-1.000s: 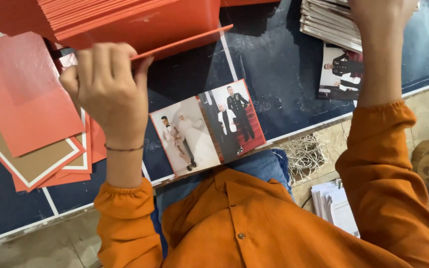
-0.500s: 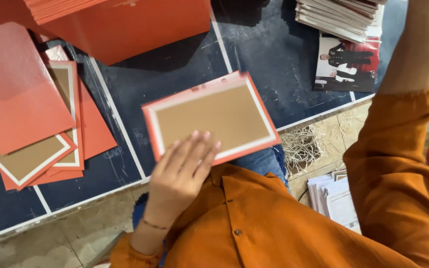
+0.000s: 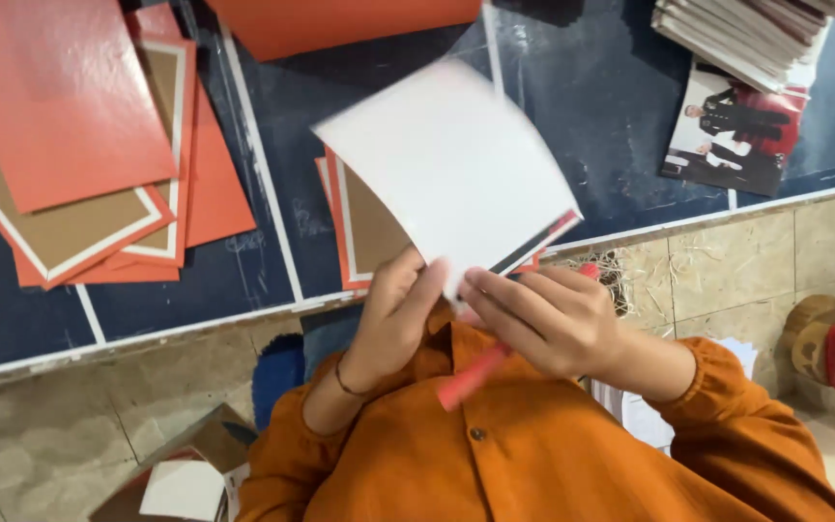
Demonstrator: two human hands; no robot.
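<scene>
Both hands are raised together in front of the chest, close to the camera. The left hand is turned palm inward, with the thumb pressed up against the lower edge of what's being held and the wrist bent back (a thin bracelet is worn there). The right hand is laid across from the other side, fingers stretched flat toward the left hand's thumb, almost touching it. Both forearms are folded in tight, with orange sleeves pushed up past the wrists.
</scene>
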